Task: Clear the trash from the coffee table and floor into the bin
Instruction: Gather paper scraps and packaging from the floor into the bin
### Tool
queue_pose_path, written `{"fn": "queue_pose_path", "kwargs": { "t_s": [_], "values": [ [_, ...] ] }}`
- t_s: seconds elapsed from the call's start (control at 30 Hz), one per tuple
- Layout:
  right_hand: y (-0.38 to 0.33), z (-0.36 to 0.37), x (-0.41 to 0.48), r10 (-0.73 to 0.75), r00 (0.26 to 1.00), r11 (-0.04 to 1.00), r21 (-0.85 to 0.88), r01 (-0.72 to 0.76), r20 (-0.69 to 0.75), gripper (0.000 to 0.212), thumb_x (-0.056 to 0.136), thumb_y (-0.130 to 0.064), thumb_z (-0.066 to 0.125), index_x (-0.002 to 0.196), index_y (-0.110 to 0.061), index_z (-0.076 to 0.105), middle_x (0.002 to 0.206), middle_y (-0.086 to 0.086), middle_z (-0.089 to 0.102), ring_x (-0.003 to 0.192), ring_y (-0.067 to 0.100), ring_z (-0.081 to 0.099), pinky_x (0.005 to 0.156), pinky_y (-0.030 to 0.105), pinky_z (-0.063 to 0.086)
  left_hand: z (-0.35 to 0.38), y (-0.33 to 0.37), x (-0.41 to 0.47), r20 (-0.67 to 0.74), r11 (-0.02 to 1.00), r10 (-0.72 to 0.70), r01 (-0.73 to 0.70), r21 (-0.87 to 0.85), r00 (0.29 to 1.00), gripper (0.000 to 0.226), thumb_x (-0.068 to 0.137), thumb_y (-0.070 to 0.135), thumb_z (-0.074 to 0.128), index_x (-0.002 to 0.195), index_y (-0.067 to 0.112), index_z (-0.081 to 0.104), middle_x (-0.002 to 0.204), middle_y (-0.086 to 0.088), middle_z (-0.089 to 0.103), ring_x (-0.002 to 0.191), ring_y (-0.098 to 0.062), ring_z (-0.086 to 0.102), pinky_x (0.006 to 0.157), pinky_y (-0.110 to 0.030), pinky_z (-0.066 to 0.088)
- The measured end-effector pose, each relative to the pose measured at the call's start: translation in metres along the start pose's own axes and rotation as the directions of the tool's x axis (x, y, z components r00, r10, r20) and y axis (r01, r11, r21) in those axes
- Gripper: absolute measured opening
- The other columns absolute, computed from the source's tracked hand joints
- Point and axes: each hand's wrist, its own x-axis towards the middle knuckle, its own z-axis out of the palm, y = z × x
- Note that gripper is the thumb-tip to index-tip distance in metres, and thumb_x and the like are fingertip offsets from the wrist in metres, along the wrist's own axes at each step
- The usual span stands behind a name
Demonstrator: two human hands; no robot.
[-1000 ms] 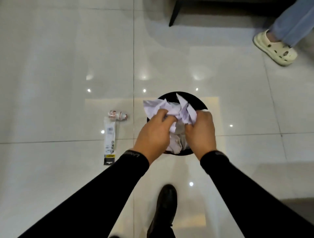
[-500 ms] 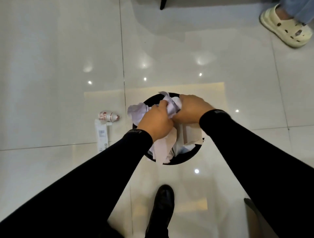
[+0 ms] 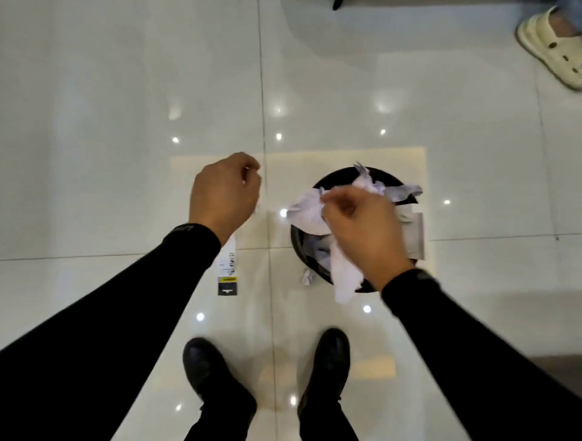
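A round black bin stands on the glossy white tile floor, heaped with crumpled white paper. A white tissue hangs over its near rim. My right hand hovers over the bin, fingertips pinched on the crumpled paper at the left of the heap. My left hand is off to the bin's left above the floor, fingers curled with nothing visible in them. Below its wrist a long white wrapper strip with a black and yellow end lies on the floor. A small paper scrap lies against the bin's base.
My two black shoes stand just in front of the bin. Another person's cream clog is at the top right. A dark furniture leg shows at the top edge.
My left hand has let go of the paper and swung left, away from the bin. My right hand stays on the heap. The small bottle on the floor is now hidden behind my left hand.
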Motion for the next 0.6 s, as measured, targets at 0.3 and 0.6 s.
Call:
{"fn": "queue_pose_path", "kwargs": {
  "t_s": [0.3,0.6],
  "values": [
    [0.048,0.173,-0.018,0.322,0.923,0.946,-0.05,-0.319,0.212,0.031,0.087,-0.01,0.053,0.116,-0.009,0.064,0.112,0.009,0.069,0.107,0.023,0.063,0.087,0.02,0.042,0.023,-0.145,-0.022,0.165,0.952,-0.305,0.294,0.086,0.938,0.025,0.089,0.016,0.049,0.107,0.011,0.065,0.104,-0.011,0.071,0.097,-0.032,0.063,0.085,-0.033,0.047],
    [0.222,0.248,0.013,0.786,0.604,0.612,0.033,-0.79,-0.135,0.085,0.077,-0.04,0.07,0.143,-0.005,0.03,0.14,0.025,0.042,0.123,0.042,0.047,0.1,0.044,0.04,0.16,-0.243,-0.028,0.36,0.861,-0.507,0.48,0.167,0.783,0.077,0.077,0.046,0.068,0.134,0.004,0.038,0.134,-0.018,0.048,0.124,-0.035,0.044,0.097,-0.041,0.04]
  ]
}}
